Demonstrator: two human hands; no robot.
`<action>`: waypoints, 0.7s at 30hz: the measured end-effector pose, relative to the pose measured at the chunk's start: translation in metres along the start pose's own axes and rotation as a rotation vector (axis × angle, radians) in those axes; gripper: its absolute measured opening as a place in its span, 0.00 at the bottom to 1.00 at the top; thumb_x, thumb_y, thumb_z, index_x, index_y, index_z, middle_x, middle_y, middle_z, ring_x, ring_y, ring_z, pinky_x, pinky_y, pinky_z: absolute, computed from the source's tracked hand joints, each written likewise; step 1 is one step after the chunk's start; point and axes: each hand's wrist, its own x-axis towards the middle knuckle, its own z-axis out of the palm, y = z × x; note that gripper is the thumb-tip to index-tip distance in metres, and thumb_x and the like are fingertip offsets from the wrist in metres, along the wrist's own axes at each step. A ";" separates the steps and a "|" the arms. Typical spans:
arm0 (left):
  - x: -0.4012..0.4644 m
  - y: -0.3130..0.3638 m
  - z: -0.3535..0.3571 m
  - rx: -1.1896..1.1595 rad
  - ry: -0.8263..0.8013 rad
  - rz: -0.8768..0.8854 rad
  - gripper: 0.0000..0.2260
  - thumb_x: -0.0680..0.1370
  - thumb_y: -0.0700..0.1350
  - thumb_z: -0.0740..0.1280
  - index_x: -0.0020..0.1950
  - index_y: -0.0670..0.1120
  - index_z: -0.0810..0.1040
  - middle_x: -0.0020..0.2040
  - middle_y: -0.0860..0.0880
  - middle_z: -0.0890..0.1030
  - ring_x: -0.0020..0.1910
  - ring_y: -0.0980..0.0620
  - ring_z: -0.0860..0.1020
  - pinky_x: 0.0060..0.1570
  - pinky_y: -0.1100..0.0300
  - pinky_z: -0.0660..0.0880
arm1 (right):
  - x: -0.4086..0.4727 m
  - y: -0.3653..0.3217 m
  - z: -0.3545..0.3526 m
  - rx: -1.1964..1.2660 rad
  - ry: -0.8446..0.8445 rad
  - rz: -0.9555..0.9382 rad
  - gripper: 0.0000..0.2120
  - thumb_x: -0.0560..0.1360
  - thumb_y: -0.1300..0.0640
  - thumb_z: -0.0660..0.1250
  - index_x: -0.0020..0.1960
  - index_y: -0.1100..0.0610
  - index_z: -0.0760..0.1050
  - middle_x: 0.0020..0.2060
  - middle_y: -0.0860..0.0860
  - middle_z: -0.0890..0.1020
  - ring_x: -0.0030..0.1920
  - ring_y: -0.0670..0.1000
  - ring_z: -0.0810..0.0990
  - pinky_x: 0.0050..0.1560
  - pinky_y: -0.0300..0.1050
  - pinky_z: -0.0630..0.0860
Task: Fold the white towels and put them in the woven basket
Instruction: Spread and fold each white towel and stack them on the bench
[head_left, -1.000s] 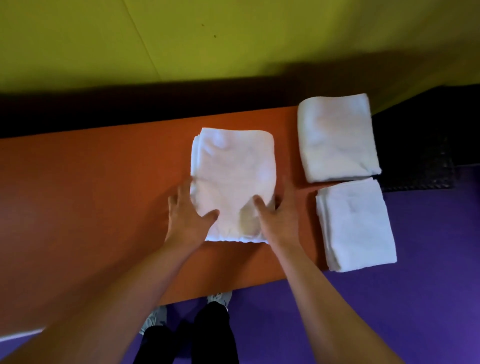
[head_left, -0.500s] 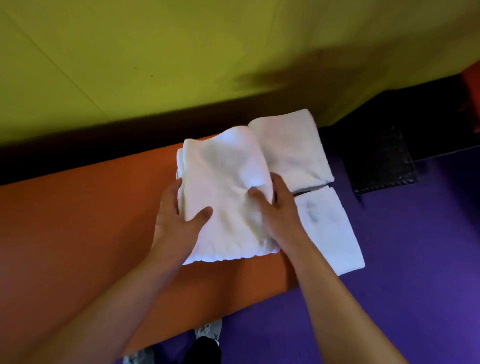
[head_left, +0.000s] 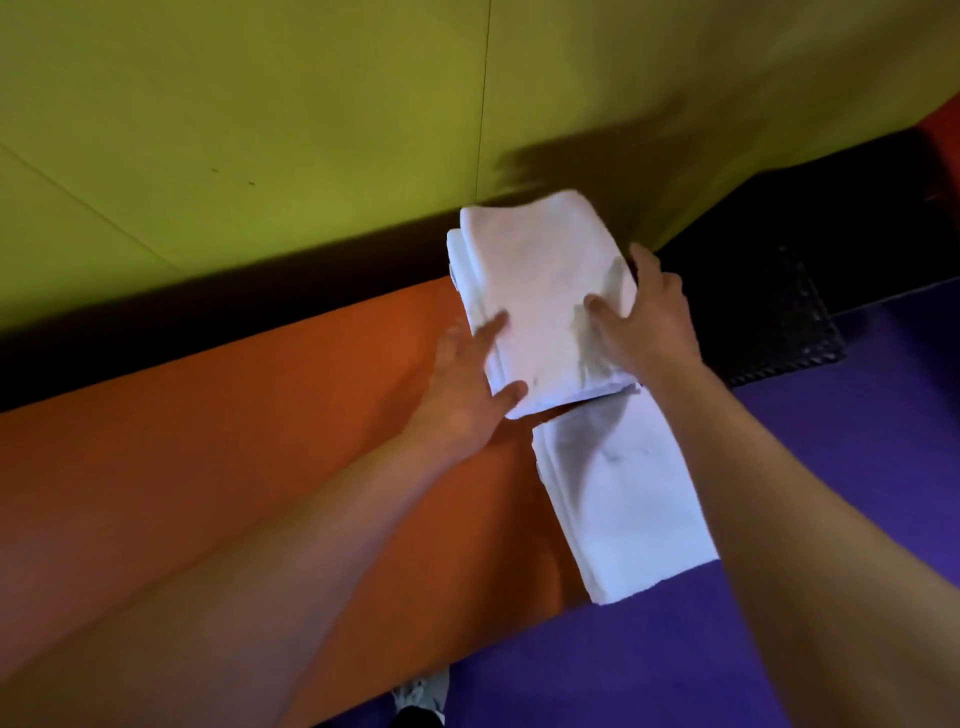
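I hold a folded white towel (head_left: 540, 296) between both hands, over the far right end of the orange table (head_left: 234, 441). My left hand (head_left: 467, 384) grips its left edge, thumb on top and fingers underneath. My right hand (head_left: 644, 322) grips its right edge the same way. It hides the folded towel that lay at the back right; only a sliver of white edge (head_left: 453, 249) shows at its left. A second folded towel (head_left: 618, 493) lies nearer me, hanging over the table's right edge. No woven basket is in view.
A yellow-green wall (head_left: 311, 130) rises behind the table. A purple floor (head_left: 857, 467) lies to the right, with a black mat (head_left: 774, 322) at the wall's foot. A shoe (head_left: 423, 693) shows below the table's near edge.
Both hands lifted the folded towel off the middle of the table and carried it right and away from me, over the back right towel. The camera swung right.
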 end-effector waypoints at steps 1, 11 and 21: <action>-0.003 -0.005 0.005 0.011 -0.026 -0.005 0.36 0.78 0.48 0.71 0.81 0.60 0.57 0.79 0.48 0.58 0.76 0.51 0.61 0.67 0.69 0.55 | -0.008 0.003 0.010 -0.045 0.013 -0.045 0.36 0.77 0.40 0.66 0.80 0.45 0.56 0.73 0.59 0.66 0.69 0.64 0.69 0.68 0.60 0.70; -0.010 -0.006 0.005 0.182 -0.039 -0.009 0.32 0.81 0.53 0.66 0.81 0.63 0.55 0.80 0.48 0.58 0.77 0.43 0.63 0.73 0.45 0.65 | -0.025 0.011 0.033 -0.255 0.133 -0.158 0.31 0.80 0.40 0.60 0.80 0.47 0.58 0.79 0.59 0.60 0.75 0.63 0.63 0.73 0.60 0.62; -0.061 -0.035 -0.081 0.551 0.222 0.066 0.23 0.79 0.53 0.66 0.74 0.54 0.70 0.73 0.50 0.70 0.67 0.44 0.73 0.65 0.46 0.68 | -0.089 -0.077 0.084 -0.117 0.177 -0.530 0.24 0.77 0.54 0.65 0.72 0.53 0.71 0.70 0.54 0.75 0.69 0.56 0.73 0.68 0.53 0.70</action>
